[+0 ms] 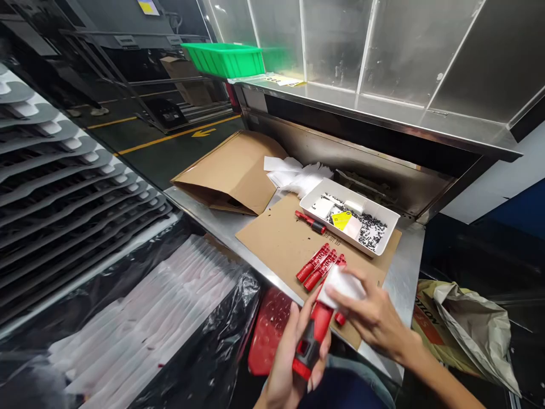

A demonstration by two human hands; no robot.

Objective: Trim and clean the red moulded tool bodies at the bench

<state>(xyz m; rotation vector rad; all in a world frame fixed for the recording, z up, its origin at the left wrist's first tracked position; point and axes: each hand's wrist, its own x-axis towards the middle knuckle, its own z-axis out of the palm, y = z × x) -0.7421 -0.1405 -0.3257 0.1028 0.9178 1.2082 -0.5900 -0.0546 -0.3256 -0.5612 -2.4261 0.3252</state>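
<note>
My left hand (293, 352) is wrapped round a red plastic handle-shaped part (312, 341), held below the front edge of the steel bench. My right hand (370, 315) pinches a small white bag or cloth (340, 284) over the top end of that part. Several more red parts (319, 264) lie side by side on a cardboard sheet (276, 238) just beyond my hands. A red and black screwdriver (310, 222) lies farther back on the cardboard.
A white tray (394, 218) with small black screws, white packets and a yellow tag stands behind the red parts. A brown cardboard envelope (234, 170) and white bags (298, 176) lie at the back left. A green bin (225, 59) sits on the upper shelf. White parts in black plastic (140, 324) fill the left.
</note>
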